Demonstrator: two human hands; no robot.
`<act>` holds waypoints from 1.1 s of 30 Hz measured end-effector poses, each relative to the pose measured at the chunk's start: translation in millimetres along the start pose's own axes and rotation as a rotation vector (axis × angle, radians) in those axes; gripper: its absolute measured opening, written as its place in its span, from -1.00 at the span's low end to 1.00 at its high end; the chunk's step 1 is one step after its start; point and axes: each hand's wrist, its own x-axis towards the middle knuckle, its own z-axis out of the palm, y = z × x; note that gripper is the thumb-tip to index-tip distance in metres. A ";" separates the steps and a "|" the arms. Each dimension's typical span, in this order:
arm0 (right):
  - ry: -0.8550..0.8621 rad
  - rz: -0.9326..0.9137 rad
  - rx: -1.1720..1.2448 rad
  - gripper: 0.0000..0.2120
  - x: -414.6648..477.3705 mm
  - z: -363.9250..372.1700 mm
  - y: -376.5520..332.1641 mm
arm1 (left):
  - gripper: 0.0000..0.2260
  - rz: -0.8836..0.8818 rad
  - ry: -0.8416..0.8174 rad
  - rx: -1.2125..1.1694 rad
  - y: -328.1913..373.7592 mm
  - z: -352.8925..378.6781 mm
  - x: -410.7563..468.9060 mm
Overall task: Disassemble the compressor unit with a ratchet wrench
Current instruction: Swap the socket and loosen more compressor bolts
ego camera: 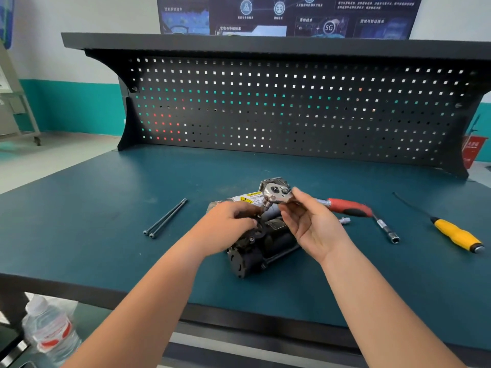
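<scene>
Teal desk (106, 235) before a black pegboard (292, 107). At its centre we see the black compressor unit (255, 248) lying on its side. Our left hand (228, 221) curls over its top, gripping it. Our right hand (310, 224) pinches the head of the ratchet wrench (348, 207), socket down on the unit. Two long bolts (164, 218) lie to the left, a yellow screwdriver (455, 233) far right.

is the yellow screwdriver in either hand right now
No, the yellow screwdriver lies on the bench off to the right; the right hand holds the ratchet wrench and the left hand grips the compressor unit.
</scene>
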 end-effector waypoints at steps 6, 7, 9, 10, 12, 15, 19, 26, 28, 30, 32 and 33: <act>-0.055 0.089 -0.026 -0.85 6.0 -2.6 -9.4 | -0.66 0.185 0.166 0.008 21.0 6.1 16.2; -0.056 0.091 -0.027 -0.85 6.6 -2.6 -9.2 | -0.67 0.172 0.163 -0.037 20.4 7.3 16.7; -0.064 0.106 -0.039 -0.86 7.6 -2.6 -10.9 | -0.64 0.187 0.164 -0.093 19.4 8.5 16.0; -0.074 0.117 -0.054 -0.86 8.3 -3.0 -12.7 | -0.60 0.209 0.158 -0.104 19.7 8.8 15.3; -0.101 0.144 -0.110 -0.87 9.8 -3.6 -17.6 | -0.52 0.253 0.149 -0.081 21.6 8.9 13.7; -0.125 0.199 -0.267 -0.87 13.5 -2.6 -25.1 | -0.56 0.255 0.150 0.009 22.3 7.9 14.5; -0.113 0.238 -0.492 -0.94 19.3 -0.8 -38.3 | -0.47 0.221 0.098 -0.034 15.0 7.0 17.6; -0.002 0.192 -0.175 -0.81 29.2 20.1 -38.2 | -0.69 0.191 0.099 -0.128 11.0 5.9 24.6; 0.129 0.134 0.129 -0.84 33.6 31.7 -33.9 | -0.71 0.196 0.086 -0.130 11.4 5.4 26.9; 0.239 0.068 0.287 -0.74 39.7 41.2 -30.0 | -0.74 0.191 0.076 -0.129 10.9 4.2 29.2; 0.309 0.024 0.282 -0.66 45.9 48.7 -26.6 | -0.78 0.183 0.077 -0.112 8.1 4.5 29.3; 0.327 0.017 0.250 -0.63 48.6 51.5 -24.8 | -0.80 0.182 0.089 -0.108 6.2 5.2 28.2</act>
